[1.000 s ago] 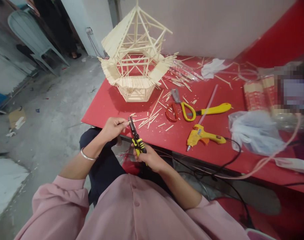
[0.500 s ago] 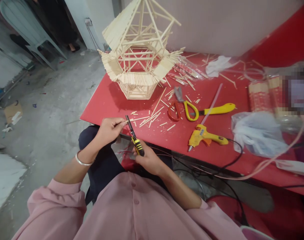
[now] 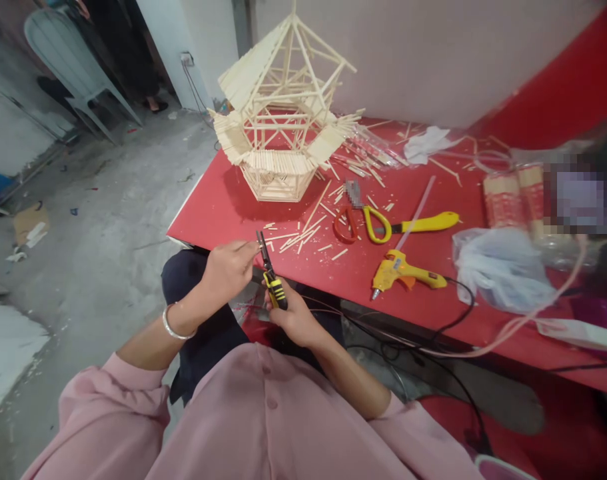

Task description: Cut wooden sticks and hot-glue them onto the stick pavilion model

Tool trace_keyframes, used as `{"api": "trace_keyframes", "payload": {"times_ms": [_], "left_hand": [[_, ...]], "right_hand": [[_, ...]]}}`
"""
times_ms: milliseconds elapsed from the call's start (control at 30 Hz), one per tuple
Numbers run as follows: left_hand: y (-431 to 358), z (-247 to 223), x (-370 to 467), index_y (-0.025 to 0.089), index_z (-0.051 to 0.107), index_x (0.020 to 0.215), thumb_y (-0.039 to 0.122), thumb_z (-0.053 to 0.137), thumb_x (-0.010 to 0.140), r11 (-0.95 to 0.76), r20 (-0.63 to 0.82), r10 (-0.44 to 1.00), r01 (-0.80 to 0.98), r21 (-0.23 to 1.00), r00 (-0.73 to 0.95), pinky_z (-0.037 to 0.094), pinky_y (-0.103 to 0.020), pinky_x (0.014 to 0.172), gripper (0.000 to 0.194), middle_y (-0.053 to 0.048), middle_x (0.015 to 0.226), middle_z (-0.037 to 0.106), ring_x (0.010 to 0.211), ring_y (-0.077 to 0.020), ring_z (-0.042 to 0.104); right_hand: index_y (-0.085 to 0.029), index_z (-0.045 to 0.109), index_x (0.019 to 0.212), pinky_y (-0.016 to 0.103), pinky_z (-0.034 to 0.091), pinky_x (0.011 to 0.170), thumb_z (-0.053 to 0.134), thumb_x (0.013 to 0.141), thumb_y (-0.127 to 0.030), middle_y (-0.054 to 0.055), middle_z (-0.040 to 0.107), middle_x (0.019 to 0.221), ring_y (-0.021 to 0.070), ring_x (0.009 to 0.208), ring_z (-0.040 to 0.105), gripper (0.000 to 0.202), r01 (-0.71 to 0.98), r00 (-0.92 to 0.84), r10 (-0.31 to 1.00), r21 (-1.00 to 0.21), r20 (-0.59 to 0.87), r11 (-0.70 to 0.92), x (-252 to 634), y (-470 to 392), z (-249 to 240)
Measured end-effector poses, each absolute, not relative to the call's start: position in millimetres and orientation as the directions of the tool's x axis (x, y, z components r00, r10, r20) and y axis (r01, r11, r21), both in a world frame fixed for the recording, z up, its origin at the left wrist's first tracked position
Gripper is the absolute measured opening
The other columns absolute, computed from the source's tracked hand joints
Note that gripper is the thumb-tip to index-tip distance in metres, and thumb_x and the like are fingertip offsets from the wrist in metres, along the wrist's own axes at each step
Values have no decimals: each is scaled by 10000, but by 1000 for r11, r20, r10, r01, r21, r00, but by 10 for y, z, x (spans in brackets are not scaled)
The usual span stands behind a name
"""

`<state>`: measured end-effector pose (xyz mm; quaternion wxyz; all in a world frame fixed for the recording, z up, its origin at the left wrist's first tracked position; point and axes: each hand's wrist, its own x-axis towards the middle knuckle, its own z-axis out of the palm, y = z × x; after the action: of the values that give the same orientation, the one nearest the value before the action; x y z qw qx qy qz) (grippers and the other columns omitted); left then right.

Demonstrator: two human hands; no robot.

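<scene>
My right hand (image 3: 294,313) is wrapped round the black and yellow handles of a pair of pliers (image 3: 269,273). Their dark jaws point up and slightly left, a little parted at the tips, just off the front edge of the red table. My left hand (image 3: 229,267), wearing a bangle, is closed in a pinch with its fingertips right beside the jaws. A thin wooden stick (image 3: 258,245) seems to be in that pinch, mostly hidden by the fingers. Cut sticks (image 3: 303,237) lie scattered on the table just beyond.
A pagoda-like stick model (image 3: 278,160) stands at the table's back left. Scissors (image 3: 366,217), a yellow-handled knife (image 3: 428,222), a glue gun (image 3: 403,272) with a trailing cord and a plastic bag (image 3: 498,267) lie to the right. Behind, a chair (image 3: 66,60) stands near a person's legs.
My left hand has shifted right, closer in against the pliers, and turned a little. The pliers' jaws look more parted than before. The whole view has moved slightly.
</scene>
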<state>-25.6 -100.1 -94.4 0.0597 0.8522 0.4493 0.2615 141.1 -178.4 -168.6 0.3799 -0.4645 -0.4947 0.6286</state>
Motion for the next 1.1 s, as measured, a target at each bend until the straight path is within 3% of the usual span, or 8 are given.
{"api": "trace_keyframes", "payload": {"times_ms": [67,167,300,433,567,833,1000,1100], "left_hand": [[-1019,-912,-237,168,670,850,136,451,881,-564,373,818,742,364,439,371,-270,583,224,-50,691,630,598,-158,524],[-1018,-803,-204,177,574,640,220,491,905,-466,278,884,677,569,375,362,-249,558,281,-7,570,560,526,-119,482],[-981,-663,-178,183,479,509,365,539,906,-80,-85,948,487,870,308,239,-217,403,441,55,384,373,350,-65,321],[-932,-666,-187,174,542,554,457,661,813,260,-343,881,272,927,327,150,-206,336,402,55,380,417,294,-38,248],[-871,-717,-204,159,602,643,470,754,713,454,-462,797,119,883,389,132,-196,324,354,43,426,501,281,-13,224],[-782,-788,-225,153,652,727,413,730,717,325,-365,895,187,927,258,130,-196,330,271,61,409,476,302,-35,267],[-745,-891,-225,164,587,618,419,694,757,223,-291,924,267,937,249,167,-204,356,309,61,413,447,329,-38,276],[-704,-973,-255,163,590,589,424,695,768,161,-237,926,261,952,292,183,-210,377,333,58,414,434,351,-43,286]], "right_hand": [[-225,542,1095,267,427,655,509,616,-168,-37,517,809,127,718,489,483,-15,-275,942,-979,-193,-205,1415,-1786,-1694],[-220,550,1038,279,433,682,510,627,-161,-34,523,800,134,726,491,417,29,-269,952,-989,-145,-143,1451,-1776,-1631],[-215,555,1065,303,448,746,503,639,-140,-17,557,822,150,753,511,436,100,-235,967,-992,-97,-75,1510,-1768,-1511],[-202,565,1066,329,452,830,495,637,-117,11,619,927,171,843,552,442,161,-228,971,-986,-65,-28,1544,-1764,-1479],[-204,556,1146,337,454,834,504,645,-123,23,616,963,175,854,551,510,156,-230,972,-988,-52,-16,1559,-1766,-1537],[-205,554,1159,295,458,747,515,694,-181,-20,570,856,137,764,542,467,73,-267,950,-986,-164,-150,1594,-1786,-1692],[-209,567,1115,302,446,759,506,688,-164,-31,579,813,137,752,537,434,145,-255,954,-982,-158,-124,1599,-1766,-1702],[-207,580,1044,295,430,719,522,662,-172,-37,570,777,131,714,519,388,104,-253,941,-973,-224,-204,1595,-1746,-1682]]}}
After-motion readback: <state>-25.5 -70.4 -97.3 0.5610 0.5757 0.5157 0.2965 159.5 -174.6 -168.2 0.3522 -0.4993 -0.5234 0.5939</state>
